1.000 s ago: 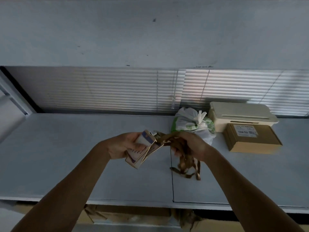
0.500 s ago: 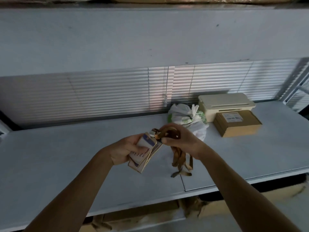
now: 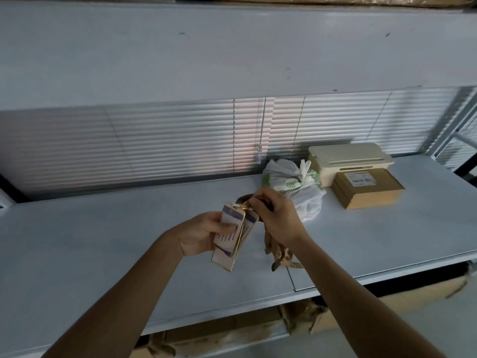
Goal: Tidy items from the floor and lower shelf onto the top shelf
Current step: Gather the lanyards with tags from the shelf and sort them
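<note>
My left hand [image 3: 200,235] grips a small stack of badge cards [image 3: 231,236] with gold edges, held above the grey shelf [image 3: 103,241]. My right hand [image 3: 277,218] pinches the brown lanyard straps [image 3: 277,251] at the cards' top clip; the loose strap ends hang down and touch the shelf. Behind my right hand a knotted white and green plastic bag [image 3: 294,182] lies on the shelf.
At the back right a cream plastic box [image 3: 348,157] stands with a brown cardboard box [image 3: 369,191] in front of it. Closed blinds [image 3: 154,140] run behind the shelf. Cardboard boxes [image 3: 232,329] sit on the level below. A shelf post [image 3: 459,120] rises at the right.
The view has swung left and tilted, so the boxes and bag sit further right. My right hand has gathered the lanyard closer to the cards' clip; both hands keep their hold.
</note>
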{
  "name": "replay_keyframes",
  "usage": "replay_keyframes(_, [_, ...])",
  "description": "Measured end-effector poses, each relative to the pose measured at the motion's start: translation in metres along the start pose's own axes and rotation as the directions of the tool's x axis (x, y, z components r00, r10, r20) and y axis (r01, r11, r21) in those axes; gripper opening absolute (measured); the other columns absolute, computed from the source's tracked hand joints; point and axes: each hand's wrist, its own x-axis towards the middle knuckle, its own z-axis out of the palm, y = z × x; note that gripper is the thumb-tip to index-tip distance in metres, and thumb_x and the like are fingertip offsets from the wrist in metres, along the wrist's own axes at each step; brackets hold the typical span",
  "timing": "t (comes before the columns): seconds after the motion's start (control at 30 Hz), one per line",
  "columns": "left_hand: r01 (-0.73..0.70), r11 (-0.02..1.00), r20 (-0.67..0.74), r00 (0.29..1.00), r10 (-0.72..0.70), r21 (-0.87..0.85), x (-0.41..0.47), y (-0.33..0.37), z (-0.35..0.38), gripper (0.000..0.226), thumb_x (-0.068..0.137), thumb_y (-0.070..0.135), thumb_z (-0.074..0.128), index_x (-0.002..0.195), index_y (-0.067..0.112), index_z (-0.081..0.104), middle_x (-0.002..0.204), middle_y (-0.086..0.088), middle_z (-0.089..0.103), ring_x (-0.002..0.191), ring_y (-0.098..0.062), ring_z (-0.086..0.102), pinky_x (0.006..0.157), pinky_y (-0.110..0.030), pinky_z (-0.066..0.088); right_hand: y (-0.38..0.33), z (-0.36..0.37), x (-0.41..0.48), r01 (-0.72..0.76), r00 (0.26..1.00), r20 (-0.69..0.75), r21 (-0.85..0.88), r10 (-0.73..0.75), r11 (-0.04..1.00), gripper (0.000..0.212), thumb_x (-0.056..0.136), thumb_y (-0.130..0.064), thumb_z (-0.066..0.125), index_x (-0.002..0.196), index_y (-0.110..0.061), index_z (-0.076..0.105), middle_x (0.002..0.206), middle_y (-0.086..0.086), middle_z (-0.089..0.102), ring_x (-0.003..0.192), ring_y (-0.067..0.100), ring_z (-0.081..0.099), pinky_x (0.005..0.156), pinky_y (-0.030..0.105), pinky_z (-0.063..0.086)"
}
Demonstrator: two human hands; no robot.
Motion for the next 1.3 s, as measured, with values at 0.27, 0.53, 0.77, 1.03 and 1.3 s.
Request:
replay_keyframes(0.27, [-0.03, 0.998, -0.137, 0.99, 0.022, -0.06, 0.002, -0.006, 0.0, 0.021, 0.088, 0.0, 0.053, 0.102, 0.007, 0.066, 0.078, -0.003, 0.074, 0.067, -0.014, 0.07, 0.059, -0.028, 0.057, 0.014, 0.004, 0.005, -0.404, 0.897, 0.281, 0.215, 0.34, 0.889, 0.04, 0.096, -0.041, 0.058, 0.129, -0.021, 0.051, 0.079, 0.012, 0.071, 0.049, 0.014, 0.048, 0.049, 0.034, 0.045])
replay_keyframes(0.53, [-0.006, 0.999, -0.128, 0.992, 0.001, -0.041, 0.004, 0.019, -0.024, 0.023, 0.089, -0.005, 0.049, 0.102, 0.003, 0.066, 0.081, -0.008, 0.072, 0.07, -0.018, 0.071, 0.062, -0.032, 0.059, 0.022, -0.011, -0.015, -0.498, 0.751, 0.496, -0.007, 0.435, 0.867, 0.027, 0.087, -0.019, 0.072, 0.114, -0.016, 0.067, 0.094, 0.015, 0.073, 0.075, 0.024, 0.071, 0.065, 0.017, 0.055])
replay_keyframes(0.77, [-0.081, 0.993, -0.298, 0.953, 0.053, -0.084, 0.04, 0.049, -0.045, 0.025, 0.085, -0.003, 0.049, 0.1, 0.009, 0.064, 0.074, -0.002, 0.075, 0.065, -0.013, 0.072, 0.069, -0.032, 0.056, 0.054, -0.036, -0.047, -0.59, 0.7, 0.413, -0.125, 0.582, 0.798, 0.012, 0.081, -0.014, 0.073, 0.093, -0.014, 0.073, 0.081, 0.007, 0.079, 0.075, 0.021, 0.078, 0.084, 0.038, 0.062])
replay_keyframes(1.03, [-0.144, 0.97, -0.593, 0.805, 0.0, -0.195, 0.133, 0.013, -0.066, 0.037, 0.088, -0.006, 0.054, 0.123, 0.007, 0.057, 0.108, -0.012, 0.067, 0.094, -0.024, 0.065, 0.073, -0.044, 0.053, 0.087, -0.027, -0.068, -0.699, 0.692, 0.345, 0.1, 0.634, 0.708, 0.016, 0.094, -0.01, 0.059, 0.109, -0.012, 0.062, 0.07, 0.007, 0.06, 0.058, 0.02, 0.063, 0.067, 0.034, 0.061])
replay_keyframes(1.3, [-0.164, 0.975, -0.744, 0.669, 0.0, -0.147, 0.229, -0.031, -0.112, 0.029, 0.085, -0.009, 0.058, 0.111, 0.004, 0.062, 0.118, -0.02, 0.066, 0.1, -0.031, 0.066, 0.09, -0.054, 0.053, 0.135, 0.025, -0.038, -0.676, 0.734, 0.234, 0.163, 0.637, 0.719, 0.011, 0.093, -0.005, 0.046, 0.096, -0.01, 0.055, 0.067, 0.006, 0.052, 0.055, 0.017, 0.049, 0.062, 0.035, 0.052])
